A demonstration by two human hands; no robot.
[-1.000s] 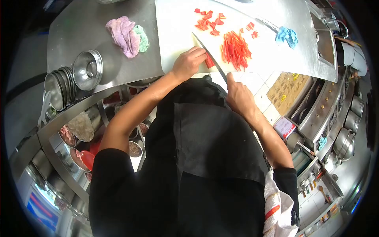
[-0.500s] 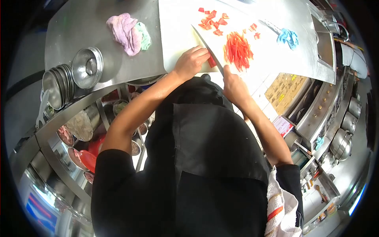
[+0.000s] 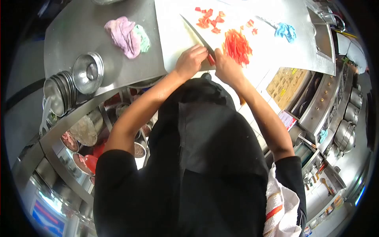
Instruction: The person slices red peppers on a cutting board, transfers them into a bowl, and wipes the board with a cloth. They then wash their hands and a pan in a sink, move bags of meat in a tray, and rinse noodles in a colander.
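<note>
My right hand (image 3: 226, 68) is closed round the handle of a long kitchen knife (image 3: 196, 32), whose tip points away and to the left. Under the curled fingers of my left hand (image 3: 192, 61) is a piece of red pepper (image 3: 211, 59), pressed on the white cutting board (image 3: 170, 43). The blade lies right beside those fingers, against the pepper. A pile of thin red pepper strips (image 3: 237, 47) rests on the board to the right. Several pepper chunks (image 3: 206, 19) are scattered farther back.
A purple cloth (image 3: 124, 37) lies on the steel counter at left, near stacked metal bowls (image 3: 87, 73). A blue cloth (image 3: 285, 32) is at right, before a sink (image 3: 319, 37). A stove (image 3: 321, 98) stands at right; food containers (image 3: 83, 162) sit below the counter.
My right hand and the knife have moved left and slightly forward, bringing the blade closer to my left hand. My left hand stays on the pepper. The view has shifted slightly.
</note>
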